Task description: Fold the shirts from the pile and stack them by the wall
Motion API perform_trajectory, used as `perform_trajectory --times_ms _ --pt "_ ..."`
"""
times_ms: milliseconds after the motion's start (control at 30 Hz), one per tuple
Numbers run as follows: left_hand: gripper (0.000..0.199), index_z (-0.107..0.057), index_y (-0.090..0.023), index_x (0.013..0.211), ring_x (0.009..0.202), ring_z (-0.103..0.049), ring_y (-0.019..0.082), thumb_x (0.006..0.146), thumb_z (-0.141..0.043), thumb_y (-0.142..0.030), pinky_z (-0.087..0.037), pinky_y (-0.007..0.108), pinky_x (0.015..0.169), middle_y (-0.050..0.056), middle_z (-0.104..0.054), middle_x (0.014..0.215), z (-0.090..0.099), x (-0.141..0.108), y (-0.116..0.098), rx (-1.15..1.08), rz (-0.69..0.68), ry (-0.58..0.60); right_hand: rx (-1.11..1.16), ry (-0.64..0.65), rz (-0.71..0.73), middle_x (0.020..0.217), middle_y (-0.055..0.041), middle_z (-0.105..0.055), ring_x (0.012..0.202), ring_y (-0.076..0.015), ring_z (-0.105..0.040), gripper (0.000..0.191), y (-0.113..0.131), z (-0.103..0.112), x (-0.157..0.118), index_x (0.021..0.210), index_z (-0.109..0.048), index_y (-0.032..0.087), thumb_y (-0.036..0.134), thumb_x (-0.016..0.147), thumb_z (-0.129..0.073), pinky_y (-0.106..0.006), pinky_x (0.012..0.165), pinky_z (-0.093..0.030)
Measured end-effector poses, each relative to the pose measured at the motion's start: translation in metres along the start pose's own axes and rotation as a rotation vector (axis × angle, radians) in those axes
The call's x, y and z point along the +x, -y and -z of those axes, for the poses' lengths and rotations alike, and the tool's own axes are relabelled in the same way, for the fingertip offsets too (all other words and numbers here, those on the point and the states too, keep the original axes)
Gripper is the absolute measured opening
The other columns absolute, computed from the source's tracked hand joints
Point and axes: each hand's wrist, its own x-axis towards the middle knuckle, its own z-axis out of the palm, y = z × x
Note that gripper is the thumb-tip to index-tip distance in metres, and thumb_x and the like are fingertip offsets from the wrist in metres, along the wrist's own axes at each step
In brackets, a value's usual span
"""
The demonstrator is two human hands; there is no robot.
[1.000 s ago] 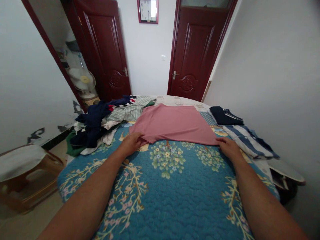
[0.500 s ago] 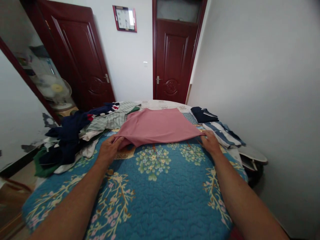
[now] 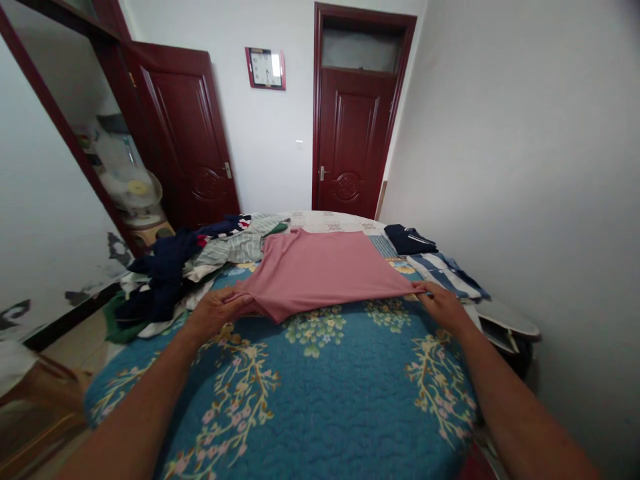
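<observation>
A pink shirt (image 3: 325, 270) is spread over the far half of the bed or table, its near edge stretched between my two hands. Its exact cut cannot be made out. My left hand (image 3: 215, 312) pinches the near left corner, where the fabric bunches and folds. With thumb and fingers closed, my right hand (image 3: 440, 303) grips the near right corner. The near edge looks taut toward the right and sags a little on the left. Beneath lies a blue quilted cover (image 3: 340, 400) with flower patterns.
Left of the shirt is a loose heap of clothes (image 3: 165, 273), navy, green and striped. At right sit a folded navy garment (image 3: 407, 239) and a blue-and-white striped garment (image 3: 445, 273). A white wall (image 3: 525, 167) stands along the right side. A wooden chair (image 3: 45, 393) is at lower left.
Both hands have moved slightly apart and toward me, drawing the shirt's near edge with them. The camera view has tilted up and shifted a little left.
</observation>
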Motion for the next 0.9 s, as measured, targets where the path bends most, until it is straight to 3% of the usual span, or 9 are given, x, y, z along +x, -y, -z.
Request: perform_trajectory --times_ms 200,333,400,500,600,700,800,900 --pt "0.050 -0.080 -0.022 0.077 0.066 -0.061 0.020 0.076 -0.075 -0.072 -0.051 0.028 0.061 0.004 -0.071 0.072 0.007 -0.027 0.000 0.009 0.039 0.228 -0.035 0.146 0.115 0.127 -0.0113 -0.078 0.124 -0.0294 -0.070 0.029 0.003 0.028 -0.041 0.103 -0.078 0.024 0.038 0.093 -0.055 -0.048 0.116 -0.050" --pt "0.044 -0.083 -0.025 0.085 0.072 -0.067 0.023 0.080 -0.071 -0.067 -0.054 0.030 0.065 0.005 -0.074 0.077 0.010 -0.034 0.008 0.077 0.019 0.379 -0.157 0.238 0.091 0.125 -0.0125 -0.079 0.122 -0.0303 -0.070 0.035 0.003 0.028 -0.061 0.110 -0.079 0.022 0.034 0.086 -0.056 -0.048 0.116 -0.050" --pt "0.045 -0.083 -0.026 0.086 0.079 -0.070 0.025 0.082 -0.067 -0.068 -0.056 0.030 0.070 0.004 -0.076 0.080 0.012 -0.028 0.016 0.152 0.004 0.320 -0.197 0.273 0.060 0.128 -0.0127 -0.078 0.124 -0.0306 -0.070 0.037 0.002 0.025 -0.067 0.112 -0.080 0.023 0.031 0.082 -0.058 -0.048 0.117 -0.050" --pt "0.047 -0.078 -0.026 0.085 0.083 -0.072 0.026 0.086 -0.059 -0.069 -0.054 0.029 0.071 0.004 -0.077 0.082 0.019 -0.010 0.033 0.304 0.056 0.056 -0.236 0.318 0.033 0.128 -0.0126 -0.078 0.124 -0.0306 -0.070 0.040 -0.004 0.022 -0.069 0.110 -0.080 0.024 0.027 0.078 -0.058 -0.046 0.117 -0.050" --pt "0.044 -0.076 -0.022 0.094 0.092 -0.074 0.029 0.083 -0.063 -0.063 -0.053 0.032 0.076 0.011 -0.081 0.100 0.022 0.017 0.051 0.457 0.179 -0.175 -0.288 0.361 0.030 0.118 -0.0130 -0.080 0.116 -0.0315 -0.072 0.034 -0.010 0.020 -0.057 0.102 -0.080 0.024 0.030 0.077 -0.057 -0.046 0.112 -0.053" --pt "0.039 -0.075 -0.020 0.088 0.091 -0.074 0.031 0.082 -0.064 -0.057 -0.053 0.034 0.077 0.015 -0.080 0.094 0.015 0.041 0.064 0.532 0.257 -0.167 -0.300 0.285 0.096 0.120 -0.0158 -0.079 0.118 -0.0338 -0.071 0.032 -0.001 0.013 -0.032 0.099 -0.079 0.022 0.038 0.084 -0.055 -0.050 0.114 -0.052" --pt "0.030 -0.070 -0.021 0.071 0.078 -0.072 0.030 0.078 -0.067 -0.050 -0.052 0.034 0.072 0.011 -0.073 0.069 0.000 0.057 0.069 0.510 0.253 -0.083 -0.256 0.191 0.175 0.134 -0.0163 -0.075 0.129 -0.0332 -0.068 0.043 0.024 -0.007 -0.003 0.117 -0.077 0.020 0.042 0.091 -0.051 -0.051 0.121 -0.047" --pt "0.026 -0.066 -0.022 0.063 0.072 -0.070 0.030 0.074 -0.069 -0.046 -0.052 0.035 0.069 0.009 -0.066 0.059 -0.006 0.064 0.074 0.457 0.216 -0.077 -0.238 0.169 0.229 0.144 -0.0180 -0.070 0.137 -0.0330 -0.063 0.053 0.046 -0.041 0.019 0.135 -0.071 0.015 0.043 0.096 -0.047 -0.051 0.124 -0.044"
